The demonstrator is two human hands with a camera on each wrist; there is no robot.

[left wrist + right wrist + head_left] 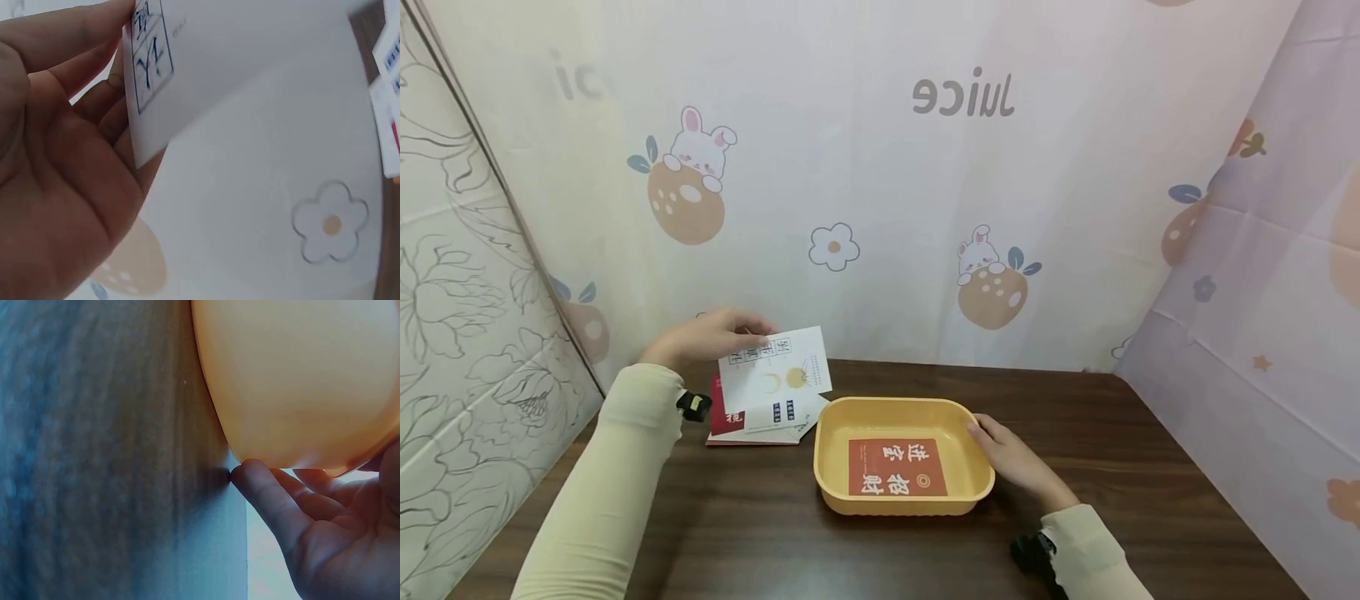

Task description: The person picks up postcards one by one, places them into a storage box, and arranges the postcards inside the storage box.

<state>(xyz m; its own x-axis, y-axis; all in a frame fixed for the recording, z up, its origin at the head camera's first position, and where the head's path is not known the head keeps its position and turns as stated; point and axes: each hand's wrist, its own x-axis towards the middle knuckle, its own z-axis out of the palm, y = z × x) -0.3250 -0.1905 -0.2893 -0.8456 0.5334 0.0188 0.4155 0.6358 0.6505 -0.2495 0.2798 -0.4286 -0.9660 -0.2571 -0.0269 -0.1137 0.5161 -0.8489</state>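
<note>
Left hand (715, 336) pinching a white printed paper card (793, 365); yellow rounded plastic tray (895, 506) gripped by the right hand (1013, 457).
Toward the desk's (1075, 433) far-left corner, a slack pinch could drop the card onto the red-and-white paper pile (727, 418) beneath; midway between side edges, the tray's raised rim stands in the way, a flat red card (880, 471) inside.

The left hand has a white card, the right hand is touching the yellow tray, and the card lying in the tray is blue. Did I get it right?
Almost! The card in the tray isn't blue; it's orange-red, as the head view shows. The rest is right: the left hand has a white card, and the right hand is touching the yellow tray.
</note>
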